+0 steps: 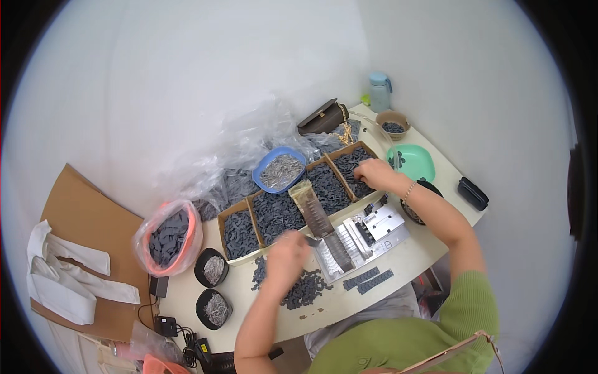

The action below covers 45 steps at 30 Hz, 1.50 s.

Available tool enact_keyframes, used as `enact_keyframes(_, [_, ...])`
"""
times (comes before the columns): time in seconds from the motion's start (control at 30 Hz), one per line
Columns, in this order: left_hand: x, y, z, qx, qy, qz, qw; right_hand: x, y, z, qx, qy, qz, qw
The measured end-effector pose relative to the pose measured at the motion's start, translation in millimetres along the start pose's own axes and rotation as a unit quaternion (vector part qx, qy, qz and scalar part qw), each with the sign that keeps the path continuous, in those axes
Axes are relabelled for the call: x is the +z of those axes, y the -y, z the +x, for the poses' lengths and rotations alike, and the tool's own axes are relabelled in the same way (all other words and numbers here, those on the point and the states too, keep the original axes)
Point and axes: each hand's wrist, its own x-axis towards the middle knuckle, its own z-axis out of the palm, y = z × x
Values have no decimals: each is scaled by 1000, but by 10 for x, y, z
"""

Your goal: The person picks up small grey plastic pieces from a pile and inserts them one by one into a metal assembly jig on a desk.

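Note:
My right hand [377, 173] reaches into the far right compartment of a cardboard tray [341, 172], its fingers drawn together among small dark grey parts [353, 163]. What those fingers pinch is hidden. Smeared by motion, my left hand [288, 255] hovers beside the left end of a metal fixture [383, 223]; a small dark piece shows by its fingertips, and I cannot tell whether it is held. A row of dark parts [338, 250] lies in the fixture's slots. Below the left hand is a loose heap of dark parts [305, 290]. Two assembled dark strips [367, 280] lie in front of the fixture.
A blue bowl of metal pins [281, 172] rests on the tray's back edge. Two black bowls [212, 268] and a pink bagged tub [168, 240] stand left. At right are a green dish [414, 163], a black case [473, 194] and a blue bottle [379, 92].

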Motion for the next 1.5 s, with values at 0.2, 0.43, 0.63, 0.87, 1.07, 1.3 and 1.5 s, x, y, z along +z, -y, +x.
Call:
enact_keyframes(0.2, [-1067, 1232, 50, -176, -256, 10, 950, -141, 14, -96, 15, -30, 175, 984])
enact_keyframes(0.43, [-1793, 2416, -300, -107, -321, 422, 841, -264, 239, -195, 27, 4, 328, 944])
enact_keyframes(0.63, [-750, 1603, -23, -84, -60, 196, 975, -252, 459, -401, -57, -7, 321, 945])
enact_keyframes(0.87, [-197, 1525, 26, -216, 91, 109, 966, -222, 900, -580, -161, -13, 229, 960])
enact_keyframes(1.07, [-293, 1523, -48, -149, -50, 92, 983, -152, 1000, -763, -134, 77, 299, 942])
enact_keyframes(1.3, [202, 107, -350, -209, 80, -257, 940, -53, 1164, -789, -130, 103, 325, 931])
enact_keyframes(1.5, [527, -125, -618, -26, 41, -82, 995, 29, 1164, -850, -149, 107, 310, 933])
